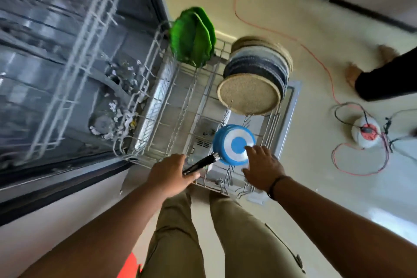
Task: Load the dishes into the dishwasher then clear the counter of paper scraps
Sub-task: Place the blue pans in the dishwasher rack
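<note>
The dishwasher's lower rack is pulled out over the open door. A small blue pan with a white ring on its underside stands on edge in the rack's near end. My left hand is shut on the pan's black handle. My right hand has its fingers spread, and its fingertips touch the pan's bottom. Farther along the rack stand a row of speckled beige and blue plates and green leaf-shaped plates.
The dishwasher tub with its upper rack lies to the left, with paper scraps on its floor. An orange cord and a white device lie on the floor at right. Another person's feet stand at far right.
</note>
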Demonstrator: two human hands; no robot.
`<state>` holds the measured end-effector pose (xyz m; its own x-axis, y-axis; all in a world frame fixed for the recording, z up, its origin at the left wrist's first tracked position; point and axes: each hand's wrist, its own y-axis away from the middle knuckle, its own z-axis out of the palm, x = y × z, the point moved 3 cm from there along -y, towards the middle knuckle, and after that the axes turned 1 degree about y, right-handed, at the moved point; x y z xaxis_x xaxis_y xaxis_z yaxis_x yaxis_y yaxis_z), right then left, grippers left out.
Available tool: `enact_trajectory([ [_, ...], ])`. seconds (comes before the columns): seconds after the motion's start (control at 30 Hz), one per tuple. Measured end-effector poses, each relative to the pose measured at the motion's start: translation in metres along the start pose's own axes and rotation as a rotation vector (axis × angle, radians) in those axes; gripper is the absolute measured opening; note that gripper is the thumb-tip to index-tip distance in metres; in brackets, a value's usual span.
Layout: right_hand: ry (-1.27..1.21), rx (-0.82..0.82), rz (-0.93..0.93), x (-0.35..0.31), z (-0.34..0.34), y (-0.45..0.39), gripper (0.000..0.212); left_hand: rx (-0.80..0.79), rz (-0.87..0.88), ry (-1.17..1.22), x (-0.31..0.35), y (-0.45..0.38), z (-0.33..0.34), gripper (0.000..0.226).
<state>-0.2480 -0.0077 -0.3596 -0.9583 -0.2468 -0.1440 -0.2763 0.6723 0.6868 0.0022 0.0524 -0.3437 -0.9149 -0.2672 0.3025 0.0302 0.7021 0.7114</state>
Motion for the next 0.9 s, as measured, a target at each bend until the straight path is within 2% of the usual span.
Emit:
enact_trajectory([
  [0.13, 0.196, -0.038, -0.164, -0.026, -0.044, 0.035, 0.071, 0.139, -0.019, -0.057, 0.007, 0.061, -0.040, 0.074],
  [0.27, 0.368, -0.046, -0.328, -0.056, -0.078, 0.064, 0.068, 0.228, -0.025, -0.011, 0.022, 0.115, -0.057, 0.076],
  [0.43, 0.515, 0.045, -0.494, -0.117, -0.114, 0.110, 0.065, 0.389, -0.066, 0.040, 0.023, 0.208, -0.052, 0.087],
  [0.5, 0.573, 0.088, -0.557, -0.148, -0.119, 0.131, 0.063, 0.403, -0.124, 0.079, 0.015, 0.245, -0.045, 0.092],
  [0.57, 0.616, 0.120, -0.604, -0.178, -0.117, 0.154, 0.067, 0.395, -0.191, 0.129, 0.004, 0.281, -0.033, 0.088],
  [0.77, 0.699, 0.181, -0.737, -0.286, -0.072, 0.247, 0.082, 0.538, -0.365, 0.196, -0.046, 0.415, 0.019, 0.080],
  [0.9, 0.711, 0.223, -0.939, -0.378, -0.031, 0.326, 0.081, 0.637, -0.528, 0.276, -0.085, 0.523, 0.065, 0.081],
])
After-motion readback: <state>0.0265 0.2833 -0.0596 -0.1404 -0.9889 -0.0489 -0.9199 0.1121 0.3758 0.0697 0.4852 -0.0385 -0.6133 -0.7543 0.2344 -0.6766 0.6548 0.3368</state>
